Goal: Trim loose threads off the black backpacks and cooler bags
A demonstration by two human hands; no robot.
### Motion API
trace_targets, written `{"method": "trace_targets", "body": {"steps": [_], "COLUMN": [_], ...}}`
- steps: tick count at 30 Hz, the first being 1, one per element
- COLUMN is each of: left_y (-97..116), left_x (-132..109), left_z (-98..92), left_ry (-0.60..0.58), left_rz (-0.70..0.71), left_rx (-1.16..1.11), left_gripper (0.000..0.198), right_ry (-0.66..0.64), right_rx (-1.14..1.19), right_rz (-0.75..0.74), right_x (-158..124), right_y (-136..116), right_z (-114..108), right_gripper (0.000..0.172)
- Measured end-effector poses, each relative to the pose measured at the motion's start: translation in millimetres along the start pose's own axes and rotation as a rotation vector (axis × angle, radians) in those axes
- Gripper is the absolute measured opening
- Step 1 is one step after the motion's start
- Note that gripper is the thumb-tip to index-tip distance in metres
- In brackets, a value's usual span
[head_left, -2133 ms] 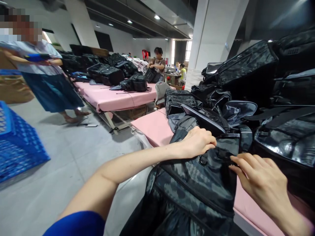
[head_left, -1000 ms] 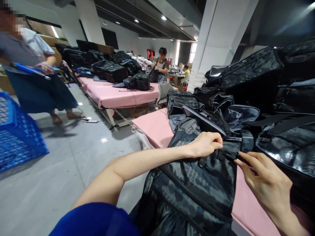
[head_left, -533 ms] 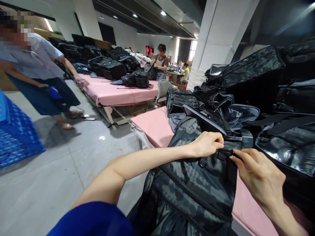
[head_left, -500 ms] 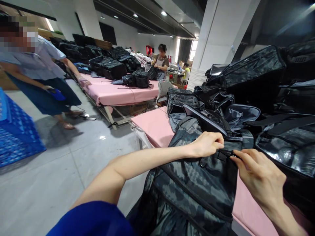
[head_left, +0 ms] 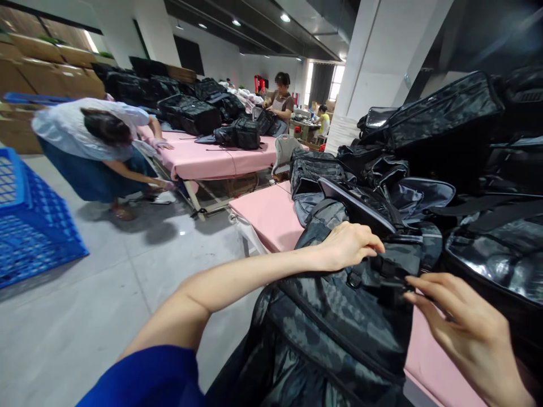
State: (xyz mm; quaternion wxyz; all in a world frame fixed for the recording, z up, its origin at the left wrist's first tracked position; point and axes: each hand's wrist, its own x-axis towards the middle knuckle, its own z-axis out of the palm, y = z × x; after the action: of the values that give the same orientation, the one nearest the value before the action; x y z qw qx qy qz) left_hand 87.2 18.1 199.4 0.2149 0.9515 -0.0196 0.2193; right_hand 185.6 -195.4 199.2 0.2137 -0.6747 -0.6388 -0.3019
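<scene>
Head view: backpack [head_left: 352, 316] judged soft, best held around its body; left hand [head_left: 345, 246] grip indeterminate, right hand [head_left: 470, 316] pinching black piece [head_left: 408, 289].

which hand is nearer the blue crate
Left: the left hand is over the bag, right of the crate; the right hand is farther right, by the bag's edge.
</scene>
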Motion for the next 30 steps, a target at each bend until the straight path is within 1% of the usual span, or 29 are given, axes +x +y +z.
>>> {"method": "trace_targets", "body": {"steps": [2,4,6,8,11,14,18,19,21,24,27,30], "left_y": [1.7,3.5,5.4,6.7,7.2,5.7,3.1,2.5,1.2,-1.6,-4.6,-7.2], "left_x": [-1.4,-1.7,-0.1,3.3,10.4,18.4,27.7,29.0,29.4,24.8,17.9,13.9], "left_z": [4.0,9.1,14.1,17.5,18.5,16.1,13.7,13.3,12.2,7.7,0.1,-6.1], "left_ry": [-0.009,0.005,0.025,0.019,-0.021,-0.073,-0.131,-0.142,-0.168,-0.185,-0.147,-0.076], "left_rz": [0.035,0.105,0.211,0.335,0.439,0.491,0.658,0.681,0.69,0.623,0.5,0.333], "left_rx": [0.065,0.162,0.275,0.389,0.509,0.554,0.571,0.56,0.522,0.436,0.311,0.198], "left_gripper": [0.015,0.016,0.013,0.014,0.018,0.019,0.021,0.02,0.018,0.014,0.012,0.016], "right_ry": [0.069,0.097,0.085,0.075,0.084,0.072,0.061,0.059,0.056,0.071,0.083,0.076], "right_rx": [-0.065,-0.164,-0.219,-0.257,-0.302,-0.298,-0.309,-0.316,-0.333,-0.367,-0.376,-0.427], "right_rz": [0.114,0.145,0.125,0.103,0.089,0.086,0.097,0.091,0.065,0.024,-0.006,-0.035], "right_x": [-5.5,-10.3,-13.2,-13.9,-13.2,-14.3,-18.2,-18.5,-17.6,-13.9,-10.0,-4.7], "right_y": [6.0,10.6,12.1,11.0,9.2,10.6,14.3,14.5,14.0,11.7,10.2,8.1], "right_z": [-2.3,-3.6,-3.6,-2.8,-1.0,0.7,2.2,2.3,2.4,2.9,4.8,7.2], "right_gripper": [0.017,0.018,0.019,0.02,0.019,0.02,0.022,0.022,0.022,0.019,0.017,0.016]}}
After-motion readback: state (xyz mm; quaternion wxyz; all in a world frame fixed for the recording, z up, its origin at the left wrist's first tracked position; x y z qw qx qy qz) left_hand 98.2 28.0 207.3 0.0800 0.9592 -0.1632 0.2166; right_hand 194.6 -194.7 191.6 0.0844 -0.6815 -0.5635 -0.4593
